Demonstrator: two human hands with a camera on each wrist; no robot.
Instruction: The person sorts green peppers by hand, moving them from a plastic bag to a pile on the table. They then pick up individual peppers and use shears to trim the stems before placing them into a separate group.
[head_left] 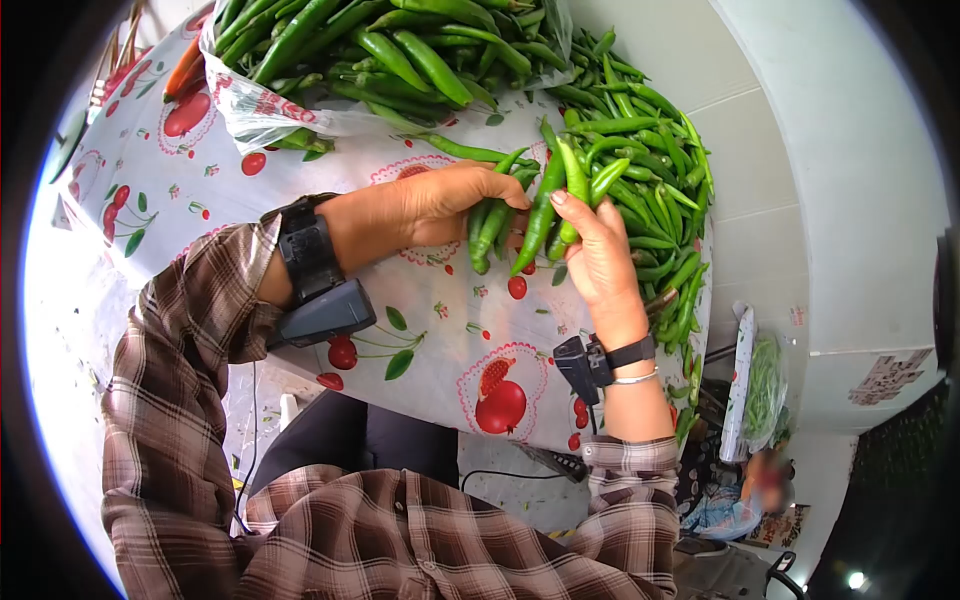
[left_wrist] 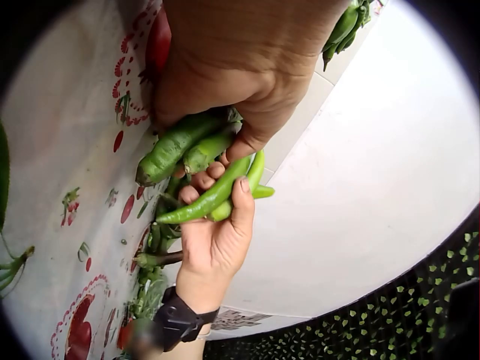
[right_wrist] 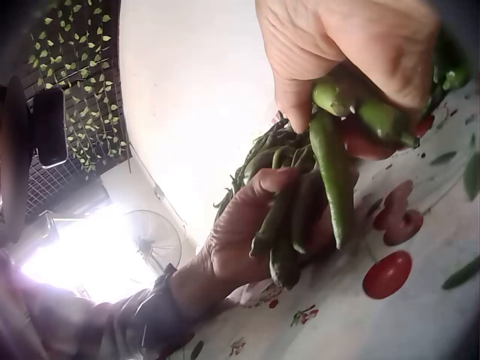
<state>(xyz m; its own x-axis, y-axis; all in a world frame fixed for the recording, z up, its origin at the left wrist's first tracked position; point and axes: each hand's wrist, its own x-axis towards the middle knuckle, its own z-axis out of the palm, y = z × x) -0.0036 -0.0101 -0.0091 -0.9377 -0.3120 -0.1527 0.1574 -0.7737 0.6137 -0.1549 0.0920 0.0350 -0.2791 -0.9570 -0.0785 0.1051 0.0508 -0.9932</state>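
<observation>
Jutting from right grip [head_left: 604, 262], chilies [head_left: 574, 178]

A pale tablecloth [head_left: 440, 400] printed with red fruit and green leaves covers the table, with a black cable [head_left: 510, 474] below its near edge. Off to the right are a pale wall [head_left: 760, 180] and a clear bag [head_left: 765, 395] (its green contents too small to identify); the right wrist view shows a round fan [right_wrist: 152, 238] beside a bright glare and dark mesh [right_wrist: 82, 82] dotted with leaves.

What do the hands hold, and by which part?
The left hand grips several green peppers roughly round their middles, ends sticking out; the right hand pinches lighter green peppers, one near its middle.
</observation>
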